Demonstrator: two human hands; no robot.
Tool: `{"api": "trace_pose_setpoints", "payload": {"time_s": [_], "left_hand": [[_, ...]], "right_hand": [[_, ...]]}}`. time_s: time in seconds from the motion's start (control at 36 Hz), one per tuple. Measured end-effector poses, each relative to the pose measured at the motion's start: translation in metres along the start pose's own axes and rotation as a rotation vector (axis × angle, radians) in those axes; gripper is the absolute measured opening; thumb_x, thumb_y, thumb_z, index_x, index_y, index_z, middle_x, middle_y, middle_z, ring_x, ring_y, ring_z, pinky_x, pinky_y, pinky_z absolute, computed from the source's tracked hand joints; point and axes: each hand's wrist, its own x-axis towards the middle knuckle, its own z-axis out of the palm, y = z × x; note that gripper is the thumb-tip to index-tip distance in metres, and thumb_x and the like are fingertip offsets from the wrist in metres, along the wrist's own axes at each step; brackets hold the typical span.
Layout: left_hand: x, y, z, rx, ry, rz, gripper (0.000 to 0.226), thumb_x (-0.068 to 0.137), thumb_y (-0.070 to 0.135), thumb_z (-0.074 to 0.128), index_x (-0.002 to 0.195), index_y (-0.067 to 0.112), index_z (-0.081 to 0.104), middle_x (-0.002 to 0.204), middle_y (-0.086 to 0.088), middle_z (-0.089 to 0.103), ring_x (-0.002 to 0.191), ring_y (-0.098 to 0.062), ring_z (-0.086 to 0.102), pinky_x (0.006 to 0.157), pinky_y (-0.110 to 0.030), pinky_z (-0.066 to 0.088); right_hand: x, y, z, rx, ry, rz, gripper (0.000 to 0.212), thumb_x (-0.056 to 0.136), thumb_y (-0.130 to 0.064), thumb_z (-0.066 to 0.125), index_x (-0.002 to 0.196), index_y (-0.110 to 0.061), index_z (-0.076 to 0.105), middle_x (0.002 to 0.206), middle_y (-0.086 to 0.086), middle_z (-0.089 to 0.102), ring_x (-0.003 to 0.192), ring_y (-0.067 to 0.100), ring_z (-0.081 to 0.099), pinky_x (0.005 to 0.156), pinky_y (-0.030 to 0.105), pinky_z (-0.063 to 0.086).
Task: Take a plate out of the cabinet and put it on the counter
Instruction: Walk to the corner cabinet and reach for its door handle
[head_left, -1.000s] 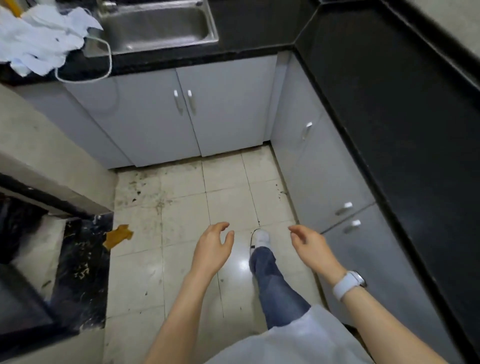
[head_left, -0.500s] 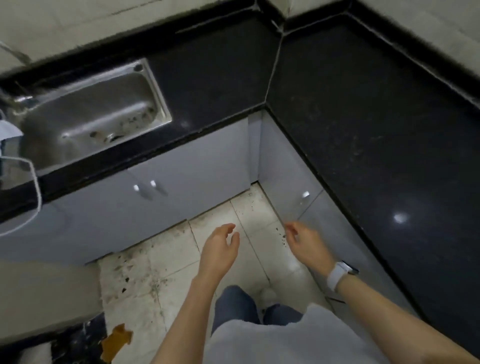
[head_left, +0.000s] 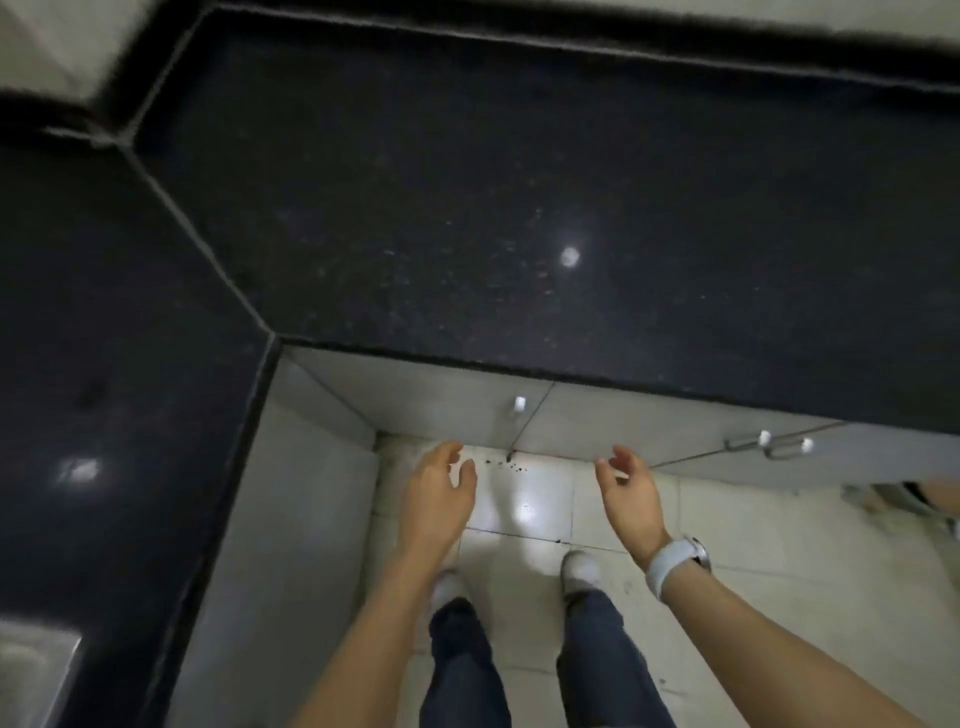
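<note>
A black speckled counter (head_left: 467, 208) fills the upper view, with grey cabinet doors (head_left: 597, 421) shut beneath its front edge. Small white handles show on them: one handle (head_left: 519, 404) above and between my hands, two more handles (head_left: 784, 441) to the right. My left hand (head_left: 439, 499) hangs open over the floor, fingers loosely spread, empty. My right hand (head_left: 631, 493), with a white watch on the wrist, is open and empty too, just below the cabinet doors. No plate is in sight.
The counter turns a corner and runs down the left side (head_left: 104, 389) over more grey cabinet fronts (head_left: 275, 545). A sink corner (head_left: 36, 670) shows at bottom left. Pale floor tiles (head_left: 727, 545) lie under my feet, with dark crumbs by the cabinet base.
The view has swung right, from the sink side to the right-hand counter, which I now face squarely. Both hands stay open and empty in front of me.
</note>
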Motion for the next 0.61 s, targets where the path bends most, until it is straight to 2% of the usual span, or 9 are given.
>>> {"api": "trace_pose_setpoints", "payload": {"time_s": [0.06,0.11,0.19,0.28,0.33,0.42,0.53,0.61], "left_hand": [[0.024,0.0,0.01,0.018,-0.044,0.055,0.036,0.09,0.02,0.048,0.125,0.011,0.051,0.127,-0.009,0.058,0.114,-0.025,0.054,0.097,-0.034,0.042],[0.045,0.0,0.027,0.023,-0.099,0.083,0.04,0.091,0.021,0.047,0.13,0.013,0.045,0.133,-0.01,0.053,0.117,-0.025,0.052,0.099,-0.037,0.042],[0.067,0.0,0.059,0.032,-0.172,0.101,0.047,0.091,0.021,0.046,0.136,0.012,0.035,0.14,-0.012,0.043,0.124,-0.026,0.046,0.102,-0.036,0.038],[0.088,-0.003,0.091,0.017,-0.201,0.085,0.051,0.091,0.019,0.047,0.138,0.011,0.031,0.144,-0.012,0.036,0.129,-0.026,0.04,0.101,-0.031,0.036],[0.101,-0.006,0.11,-0.004,-0.21,0.074,0.052,0.09,0.021,0.049,0.138,0.013,0.03,0.143,-0.01,0.037,0.13,-0.026,0.039,0.104,-0.033,0.036],[0.111,-0.014,0.129,-0.112,-0.215,0.057,0.055,0.086,0.019,0.055,0.135,0.019,0.03,0.135,-0.01,0.043,0.121,-0.026,0.047,0.1,-0.038,0.045],[0.107,-0.022,0.128,-0.161,-0.208,0.06,0.053,0.086,0.016,0.056,0.132,0.025,0.032,0.136,-0.009,0.038,0.104,-0.015,0.044,0.092,-0.033,0.047],[0.094,-0.026,0.124,-0.151,-0.213,0.051,0.048,0.086,0.016,0.053,0.13,0.023,0.035,0.136,-0.012,0.035,0.097,-0.012,0.037,0.086,-0.028,0.039]], "right_hand": [[0.013,0.005,0.01,0.136,0.061,0.113,0.054,0.089,-0.027,0.05,0.135,-0.006,0.031,0.14,0.021,0.042,0.123,0.034,0.045,0.104,0.042,0.037],[0.031,0.009,0.017,0.2,0.114,0.137,0.067,0.088,-0.034,0.052,0.14,-0.007,0.021,0.147,0.018,0.032,0.132,0.034,0.036,0.11,0.044,0.031],[0.062,0.012,0.026,0.248,0.162,0.079,0.083,0.084,-0.042,0.055,0.143,-0.01,0.005,0.155,0.016,0.015,0.141,0.031,0.021,0.116,0.048,0.022],[0.091,0.013,0.036,0.285,0.186,0.008,0.089,0.083,-0.045,0.055,0.144,-0.012,-0.001,0.156,0.012,0.009,0.142,0.029,0.016,0.117,0.049,0.02],[0.104,0.017,0.046,0.323,0.206,-0.021,0.093,0.082,-0.047,0.054,0.143,-0.012,-0.008,0.157,0.011,0.004,0.143,0.028,0.012,0.118,0.049,0.017],[0.109,0.026,0.058,0.349,0.23,-0.05,0.1,0.081,-0.05,0.053,0.139,-0.016,-0.021,0.158,0.008,-0.003,0.144,0.026,0.01,0.119,0.048,0.016],[0.1,0.036,0.054,0.345,0.201,-0.087,0.092,0.085,-0.041,0.054,0.141,-0.021,-0.015,0.158,0.006,0.002,0.142,0.026,0.017,0.117,0.047,0.02],[0.086,0.041,0.049,0.253,0.136,-0.104,0.069,0.089,-0.025,0.052,0.143,-0.016,0.01,0.153,0.009,0.023,0.135,0.026,0.033,0.11,0.038,0.032]]}}
